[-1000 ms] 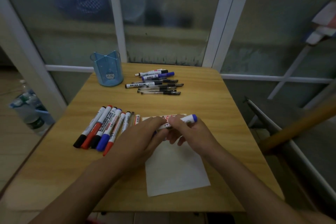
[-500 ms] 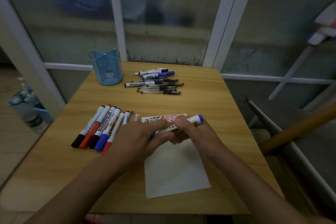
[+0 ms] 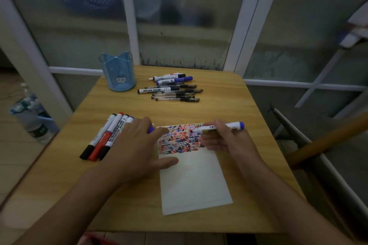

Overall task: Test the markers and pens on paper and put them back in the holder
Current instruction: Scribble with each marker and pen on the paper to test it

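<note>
Marker (image 3: 219,128) at centre-right, light and stiff, lay pinched mid-barrel in the right hand (image 3: 227,139), tip over the paper (image 3: 194,175); left hand (image 3: 137,145) seemingly pinched its cap (image 3: 150,129).

**Colours on the Table**

The paper (image 3: 194,181) is white, its top band crowded with red, blue and black scribbles. The holder (image 3: 119,74) is pale blue with a small cartoon face. The wooden table (image 3: 239,105) shows yellow-brown grain. The held marker (image 3: 221,127) is white, blue-ended.
</note>
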`<act>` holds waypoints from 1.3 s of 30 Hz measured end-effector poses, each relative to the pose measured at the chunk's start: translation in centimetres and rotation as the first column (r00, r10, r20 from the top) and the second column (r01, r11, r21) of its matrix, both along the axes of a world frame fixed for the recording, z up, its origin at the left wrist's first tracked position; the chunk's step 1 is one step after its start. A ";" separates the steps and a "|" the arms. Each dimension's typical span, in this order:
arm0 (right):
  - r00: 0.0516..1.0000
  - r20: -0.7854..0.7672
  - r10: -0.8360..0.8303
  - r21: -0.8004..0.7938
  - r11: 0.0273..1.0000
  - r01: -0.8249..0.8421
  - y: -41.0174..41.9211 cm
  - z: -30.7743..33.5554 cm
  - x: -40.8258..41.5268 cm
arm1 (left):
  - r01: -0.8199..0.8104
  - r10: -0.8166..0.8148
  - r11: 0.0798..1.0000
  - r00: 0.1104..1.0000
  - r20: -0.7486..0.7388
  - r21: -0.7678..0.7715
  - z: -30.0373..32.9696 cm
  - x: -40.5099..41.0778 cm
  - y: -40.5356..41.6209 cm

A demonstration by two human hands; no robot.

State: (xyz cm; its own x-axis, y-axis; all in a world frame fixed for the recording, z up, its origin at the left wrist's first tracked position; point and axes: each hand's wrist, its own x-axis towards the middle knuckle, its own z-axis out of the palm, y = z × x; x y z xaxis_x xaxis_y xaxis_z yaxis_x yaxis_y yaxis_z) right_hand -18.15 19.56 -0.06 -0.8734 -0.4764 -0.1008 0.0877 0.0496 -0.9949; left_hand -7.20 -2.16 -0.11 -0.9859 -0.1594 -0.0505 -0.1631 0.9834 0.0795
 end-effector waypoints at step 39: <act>0.875 -0.481 0.049 0.330 0.935 0.130 0.9 -4.2 -0.7 | 0.017 -0.001 0.997 0.983 0.184 -0.081 0.8 0.3 0.7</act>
